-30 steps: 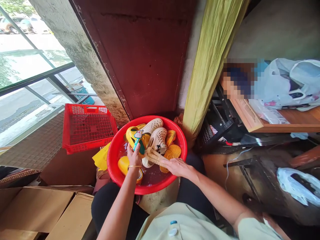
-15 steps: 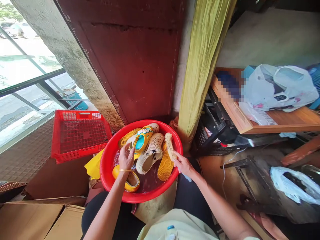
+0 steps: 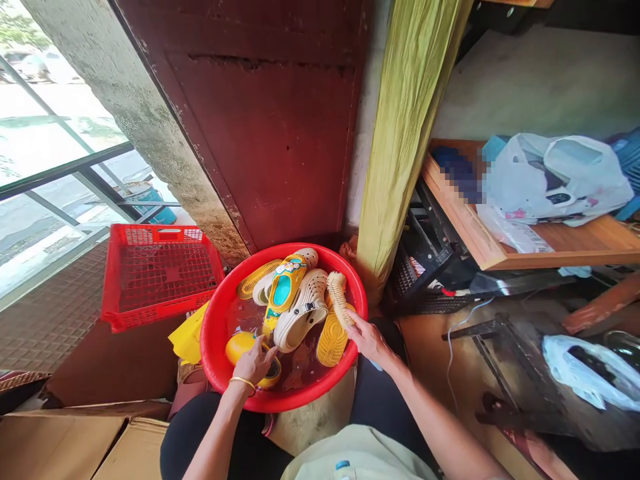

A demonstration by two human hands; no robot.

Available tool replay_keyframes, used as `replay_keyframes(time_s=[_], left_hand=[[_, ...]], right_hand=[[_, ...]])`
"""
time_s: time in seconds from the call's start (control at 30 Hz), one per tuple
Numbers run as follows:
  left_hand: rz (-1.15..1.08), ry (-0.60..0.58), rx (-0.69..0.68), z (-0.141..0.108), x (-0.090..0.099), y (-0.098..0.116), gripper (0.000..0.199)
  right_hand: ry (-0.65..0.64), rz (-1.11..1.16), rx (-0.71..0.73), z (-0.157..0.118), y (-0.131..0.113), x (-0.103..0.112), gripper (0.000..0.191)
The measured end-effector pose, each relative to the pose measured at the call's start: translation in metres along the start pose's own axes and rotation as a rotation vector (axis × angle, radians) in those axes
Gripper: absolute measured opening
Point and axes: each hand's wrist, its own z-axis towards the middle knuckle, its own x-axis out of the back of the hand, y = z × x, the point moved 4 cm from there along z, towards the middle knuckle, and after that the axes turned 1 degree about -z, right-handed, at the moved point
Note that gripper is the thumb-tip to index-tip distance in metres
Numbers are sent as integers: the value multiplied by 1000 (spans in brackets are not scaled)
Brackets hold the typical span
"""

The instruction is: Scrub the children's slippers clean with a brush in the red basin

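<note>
A red basin (image 3: 213,353) holds water and several shoes. My left hand (image 3: 254,363) is over a yellow clog (image 3: 240,345) at the basin's near left, its fingers apart at the clog's strap; whether it grips the clog is unclear. My right hand (image 3: 369,343) is closed on the near end of a pale bristled brush (image 3: 337,293) at the right side. Beneath the brush a yellow shoe (image 3: 331,341) shows its sole. In the middle lie a beige clog (image 3: 300,320) and a yellow clog with a turquoise inside (image 3: 283,292).
A red plastic crate (image 3: 163,270) stands left of the basin, with a yellow cloth or bag (image 3: 189,337) between them. Cardboard boxes (image 3: 60,443) are at lower left. A wooden tray (image 3: 590,240) with a white plastic bag (image 3: 555,177) is at right, beyond a green curtain (image 3: 410,133).
My left hand has moved from the turquoise-lined clog down towards the yellow clog nearest me. My right hand and the brush have shifted only slightly.
</note>
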Motion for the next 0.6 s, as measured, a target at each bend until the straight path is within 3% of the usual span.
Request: replay_keyframes(time_s=[0.17,0.3,0.47,0.6], left_hand=[[-533,215,183,-17,-4,-5,62],[-1147,433,373,-18,-5,-4,44],[-1464,431,490,-11,-1,-2,13],[-1736,384,600,-13,-3,0,9]], right_hand=[[-33,-99,10,0,-3,0,53],[-39,-176,20,0,-4,1,57],[-49,-252,23,-1,-2,0,58],[-54,-260,38,-2,-1,-1,58]])
